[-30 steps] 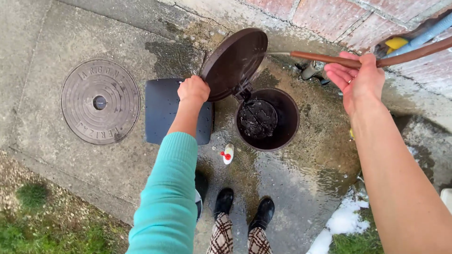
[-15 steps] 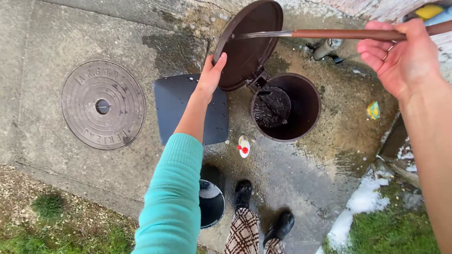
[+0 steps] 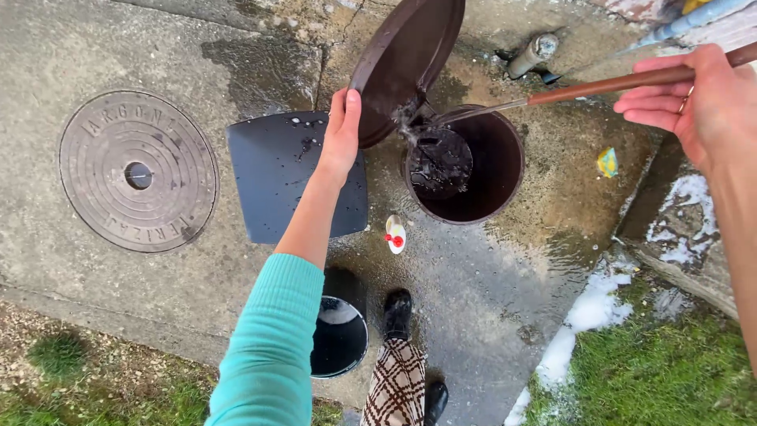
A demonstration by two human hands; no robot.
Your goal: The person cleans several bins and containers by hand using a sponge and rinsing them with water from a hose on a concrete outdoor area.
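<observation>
Wet concrete paving (image 3: pixel 489 300) fills most of the view, with a strip of grass (image 3: pixel 678 371) and patches of white foam (image 3: pixel 587 312) at the lower right. On the left hand (image 3: pixel 341 134), the fingers are stretched out and pressed flat against the edge of a round brown lid (image 3: pixel 406 59), which is tilted up on edge above a dark brown tub (image 3: pixel 493 177); the thumb side cannot be seen clearly. On the right hand (image 3: pixel 698 106), the fingers are curled loosely around a long reddish-brown handle (image 3: pixel 615 81), whose metal end reaches down into the tub, where water is splashing. Just beside the left hand, a dark square mat (image 3: pixel 276 181) lies on the concrete, touching the tub's side. Further left sits a round metal manhole cover (image 3: pixel 138 171). Near the person's black boots (image 3: pixel 398 312) are a small white bottle with a red cap (image 3: pixel 395 234) and a black bucket (image 3: pixel 339 339).
</observation>
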